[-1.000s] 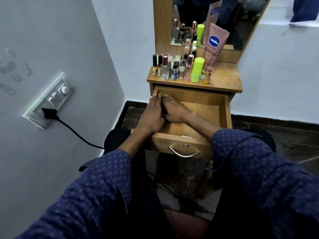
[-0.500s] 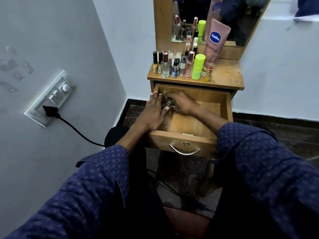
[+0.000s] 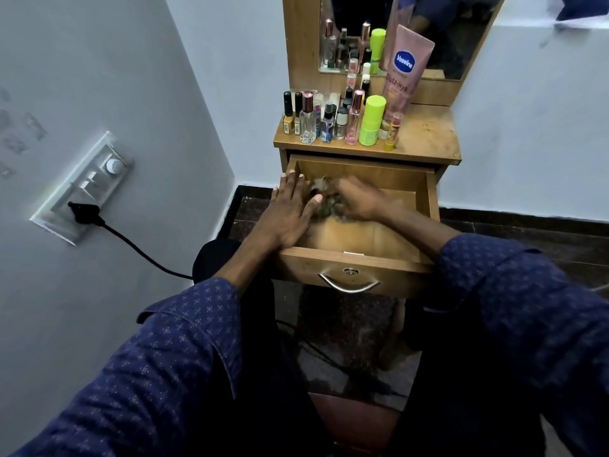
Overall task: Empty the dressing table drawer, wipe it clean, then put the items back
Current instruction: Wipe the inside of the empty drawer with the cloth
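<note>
drawer (image 3: 431,206) stood pulled out from the dressing table (image 3: 428,140), seen from the one head view. its wooden floor showed bare on the right and near side. both hands were inside at the far left corner.

left hand (image 3: 290,212) lay flat, fingers spread and extended, palm down along the left wall; it gripped nothing. right hand (image 3: 357,199) was blurred, fingers curled over a dark crumpled cloth (image 3: 324,209) pressed to the drawer floor. it appeared closed on the cloth, though blur hid the exact grip.

handling, as judged: the cloth looked soft, light and limp. it would bunch under pressure, so it was best taken as a wad in the palm, not by an edge. the drawer looked stiff and fairly heavy; the metal handle (image 3: 349,285) on its front was the natural hold, and a flat hand on the wall would steady it.

the emptied items stood on the tabletop: small bottles (image 3: 309,120), a lime-green container (image 3: 372,122) and a pink tube (image 3: 407,70) leaning on the mirror (image 3: 461,34). the glass bottles looked fragile and easily toppled; each was best held by the body, not the cap.

legible writing: "vaseline" in a blue badge on the tube, "gluta-hya" below. other labels were too small to read.
</note>
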`<state>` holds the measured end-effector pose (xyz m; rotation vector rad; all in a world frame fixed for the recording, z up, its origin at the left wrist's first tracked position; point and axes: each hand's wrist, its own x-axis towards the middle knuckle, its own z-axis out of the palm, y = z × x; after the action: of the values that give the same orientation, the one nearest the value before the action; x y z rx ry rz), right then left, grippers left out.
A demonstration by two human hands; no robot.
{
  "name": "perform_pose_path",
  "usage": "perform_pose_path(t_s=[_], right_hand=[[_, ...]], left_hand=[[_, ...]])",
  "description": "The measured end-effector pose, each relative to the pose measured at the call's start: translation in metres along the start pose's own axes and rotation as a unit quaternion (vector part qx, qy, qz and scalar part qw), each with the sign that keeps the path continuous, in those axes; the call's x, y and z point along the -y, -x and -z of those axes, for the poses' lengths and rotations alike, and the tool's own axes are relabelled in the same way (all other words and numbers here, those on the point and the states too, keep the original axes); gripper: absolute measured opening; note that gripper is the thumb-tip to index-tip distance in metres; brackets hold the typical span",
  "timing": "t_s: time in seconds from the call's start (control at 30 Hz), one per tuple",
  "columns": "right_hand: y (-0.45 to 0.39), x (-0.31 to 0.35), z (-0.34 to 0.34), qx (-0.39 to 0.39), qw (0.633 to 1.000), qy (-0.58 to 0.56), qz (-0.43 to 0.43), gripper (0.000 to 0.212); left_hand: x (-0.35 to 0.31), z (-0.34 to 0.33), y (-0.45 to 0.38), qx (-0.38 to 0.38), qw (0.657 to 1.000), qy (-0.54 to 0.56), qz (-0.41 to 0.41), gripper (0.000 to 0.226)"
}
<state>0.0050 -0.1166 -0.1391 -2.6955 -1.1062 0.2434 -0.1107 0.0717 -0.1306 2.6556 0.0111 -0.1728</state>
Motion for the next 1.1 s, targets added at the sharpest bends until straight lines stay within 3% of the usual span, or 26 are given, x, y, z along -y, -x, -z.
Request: perform_pose_path(t_s=[0.07,0.17,0.37,0.53,0.63,0.77,0.93,1.1], right_hand=[[-0.006,-0.009,0.0,-0.03,0.998,0.016,-0.049,0.042],[0.005,0.011,-0.009,-0.042,0.998,0.032,-0.031,0.033],[0.036,0.019,-0.02,0.054,0.992,0.012,0.113,0.04],[0.015,-0.02,0.01,-0.011,0.993,0.072,-0.098,0.03],[0.005,0.032,0.011,-0.019,0.989,0.129,-0.074,0.019],[-0.013,0.073,-0.015,-0.063,0.994,0.091,-0.003,0.038],[-0.001,0.059,-0.013,-0.068,0.99,0.111,-0.045,0.023],[0.047,-0.006,-0.006,-0.085,0.981,0.119,-0.13,0.018]], left_hand=[[0.001,-0.001,0.0,0.0,1.0,-0.003,-0.002,0.08],[0.001,-0.001,-0.001,0.0,1.0,-0.012,-0.003,0.08],[0.002,-0.003,-0.002,0.002,0.999,-0.032,-0.01,0.08],[0.002,-0.003,-0.003,0.001,1.0,-0.017,-0.007,0.08],[0.003,-0.004,-0.003,-0.003,1.0,-0.017,-0.006,0.078],[0.003,-0.003,-0.003,-0.018,1.0,0.001,-0.02,0.071],[0.008,-0.003,-0.004,-0.012,1.0,0.011,-0.02,0.072],[0.011,-0.004,-0.005,-0.009,1.0,0.01,-0.021,0.074]])
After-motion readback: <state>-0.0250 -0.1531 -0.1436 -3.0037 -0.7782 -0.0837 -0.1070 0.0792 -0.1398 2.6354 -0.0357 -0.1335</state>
